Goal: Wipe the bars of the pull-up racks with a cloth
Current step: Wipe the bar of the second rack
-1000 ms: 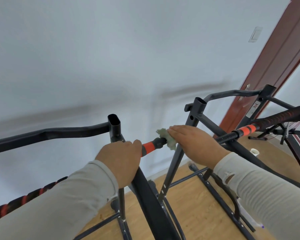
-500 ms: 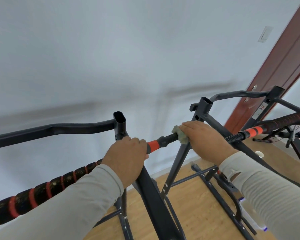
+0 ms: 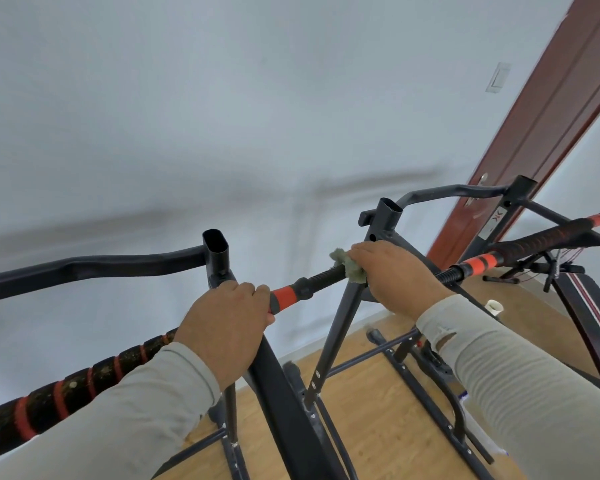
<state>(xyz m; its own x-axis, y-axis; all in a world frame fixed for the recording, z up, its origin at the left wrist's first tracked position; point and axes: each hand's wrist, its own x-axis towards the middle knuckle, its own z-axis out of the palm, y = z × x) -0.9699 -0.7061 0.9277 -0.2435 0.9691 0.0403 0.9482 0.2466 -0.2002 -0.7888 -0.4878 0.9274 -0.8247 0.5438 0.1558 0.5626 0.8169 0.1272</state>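
left hand (image 3: 227, 327): clenched round bar (image 3: 321, 279) near orange band | right hand (image 3: 397, 277): grips cloth (image 3: 349, 265) wrapped on bar's ribbed middle | bar: crosses between rack posts (image 3: 217, 258), above floor (image 3: 378, 427)

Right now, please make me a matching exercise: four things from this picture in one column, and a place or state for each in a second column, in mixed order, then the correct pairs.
Things:
1. left hand
2. cloth
3. light switch
4. open post top

Places or states:
A. on the white wall, beside the brown door
B. grips the bar next to an orange band
C. pressed on the bar under the right hand
D. black tube end, just above the left hand

Pairs: 1-B, 2-C, 3-A, 4-D
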